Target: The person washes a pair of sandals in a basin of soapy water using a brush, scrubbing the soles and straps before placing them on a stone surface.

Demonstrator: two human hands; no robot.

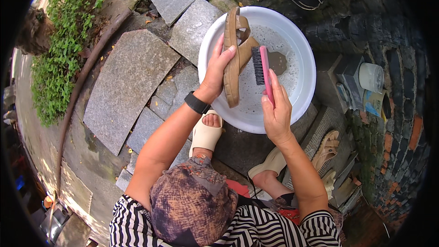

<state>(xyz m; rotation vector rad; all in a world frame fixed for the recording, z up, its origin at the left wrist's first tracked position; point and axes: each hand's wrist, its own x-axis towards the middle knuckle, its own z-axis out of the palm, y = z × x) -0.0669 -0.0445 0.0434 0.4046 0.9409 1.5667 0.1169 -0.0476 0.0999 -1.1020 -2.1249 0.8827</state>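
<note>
My left hand (218,64), with a black band at the wrist, grips a brown strapped sandal (233,72) by its sole. The sandal is held on edge over the left part of a white plastic basin (306,44). In my right hand (279,111) is a pink-backed scrubbing brush (266,72), held by its handle. Its dark bristles face the sandal; whether they touch it I cannot tell. Below both hands, foamy, cloudy water (284,44) lies in the basin, with a brownish foam-free patch near the brush.
Irregular stone slabs (132,82) pave the ground on the left, beside a long brown pipe (79,85) and green plants (56,89). At right, a lidded tub (371,77) stands by a brick wall (399,137). Another sandal (325,149) lies on a ridged surface.
</note>
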